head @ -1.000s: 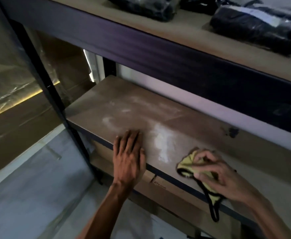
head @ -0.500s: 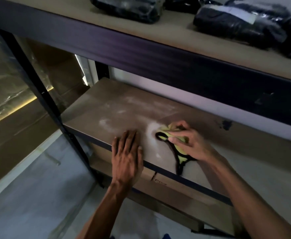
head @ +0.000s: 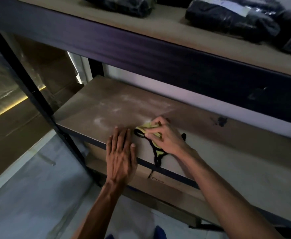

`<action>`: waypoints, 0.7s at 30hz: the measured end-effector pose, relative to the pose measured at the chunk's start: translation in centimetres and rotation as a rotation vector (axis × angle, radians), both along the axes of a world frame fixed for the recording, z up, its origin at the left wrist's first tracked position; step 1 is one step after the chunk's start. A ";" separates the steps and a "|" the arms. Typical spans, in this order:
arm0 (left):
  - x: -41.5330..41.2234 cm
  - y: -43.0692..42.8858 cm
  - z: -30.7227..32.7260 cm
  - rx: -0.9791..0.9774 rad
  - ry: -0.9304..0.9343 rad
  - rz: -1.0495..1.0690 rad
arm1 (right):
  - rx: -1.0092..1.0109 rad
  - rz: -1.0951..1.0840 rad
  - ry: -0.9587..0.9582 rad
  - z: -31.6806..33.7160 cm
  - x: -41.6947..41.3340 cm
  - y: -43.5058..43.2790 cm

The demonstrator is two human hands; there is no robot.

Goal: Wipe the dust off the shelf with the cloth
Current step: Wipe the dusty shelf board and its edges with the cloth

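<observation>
Our left hand [head: 120, 154] lies flat with fingers straight, pressed on the front edge of the shelf [head: 106, 104] and holding nothing. Just beside it, our right hand [head: 165, 137] curls its fingers over the yellow cloth [head: 147, 125], pressing it onto the board, while the cloth's black trim trails to the front lip. Pale dust [head: 100, 120] streaks the board to the left of the cloth. Dark wrapped bundles [head: 231, 19] sit on the upper shelf [head: 175, 31].
</observation>
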State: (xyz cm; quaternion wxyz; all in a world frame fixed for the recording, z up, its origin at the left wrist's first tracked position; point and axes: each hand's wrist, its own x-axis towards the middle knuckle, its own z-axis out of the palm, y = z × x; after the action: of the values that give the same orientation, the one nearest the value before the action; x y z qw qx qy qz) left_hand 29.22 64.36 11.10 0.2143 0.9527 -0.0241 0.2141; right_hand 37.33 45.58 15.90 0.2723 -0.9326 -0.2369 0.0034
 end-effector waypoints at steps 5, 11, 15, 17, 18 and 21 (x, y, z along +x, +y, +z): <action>0.3 1.8 -0.3 0.033 0.017 0.061 | 0.063 0.060 0.052 2.5 -1.9 -2.9; 0.4 1.6 -0.3 0.024 0.015 0.088 | -0.034 0.194 0.125 1.2 -5.9 -5.2; 0.5 1.5 -0.5 0.021 -0.027 0.092 | -0.043 0.092 -0.055 0.4 -2.9 0.0; 0.6 1.6 -0.4 0.030 -0.039 0.090 | -0.038 0.026 -0.016 0.6 -1.3 1.9; 0.5 1.6 -0.4 0.034 -0.039 0.090 | -0.005 0.017 0.020 1.0 -1.0 2.2; 0.6 1.8 -0.4 0.056 -0.026 0.080 | 0.186 -0.039 0.075 2.3 -1.5 -0.5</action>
State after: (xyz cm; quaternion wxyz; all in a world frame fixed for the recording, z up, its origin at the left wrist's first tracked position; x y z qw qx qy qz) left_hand 29.78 66.21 10.70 0.1785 0.9556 0.0053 0.2344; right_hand 35.86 45.09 18.24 0.3662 -0.9070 -0.2077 0.0113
